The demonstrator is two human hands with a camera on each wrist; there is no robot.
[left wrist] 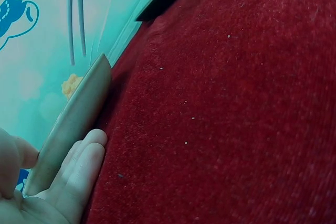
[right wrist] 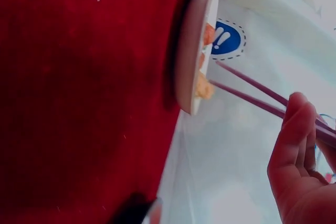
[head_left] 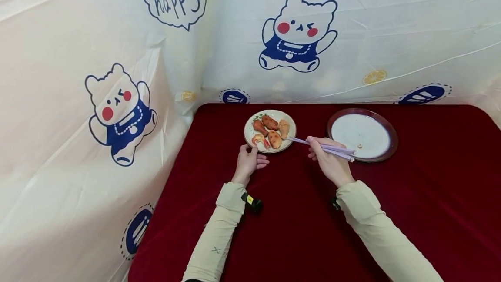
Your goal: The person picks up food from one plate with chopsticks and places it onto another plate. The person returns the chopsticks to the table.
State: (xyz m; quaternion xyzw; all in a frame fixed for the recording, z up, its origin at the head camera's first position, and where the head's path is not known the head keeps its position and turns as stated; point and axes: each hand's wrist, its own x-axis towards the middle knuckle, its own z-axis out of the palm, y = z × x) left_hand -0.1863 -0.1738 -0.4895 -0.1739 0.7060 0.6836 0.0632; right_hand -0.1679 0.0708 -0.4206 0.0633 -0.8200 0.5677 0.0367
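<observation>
A small round plate (head_left: 270,149) holds several pieces of food: brown drumstick-like pieces (head_left: 259,127), a shrimp (head_left: 260,139), a golden oval piece (head_left: 275,139) and a crumbly fried piece (head_left: 283,129) at the right. My left hand (head_left: 247,163) grips the plate's near-left rim, thumb on the edge and fingers along its outer side in the left wrist view. Between the fingers of my right hand (head_left: 330,162) is a pair of purple chopsticks (right wrist: 257,105). Their tips stand apart beside the fried piece; whether they touch it I cannot tell.
A larger plate (head_left: 360,132) with a white middle and dark reddish-brown rim stands to the right, a small crumb (head_left: 359,146) on it. A dark red cloth (head_left: 293,229) covers the table. Behind and at the left hangs a white printed curtain (head_left: 235,25).
</observation>
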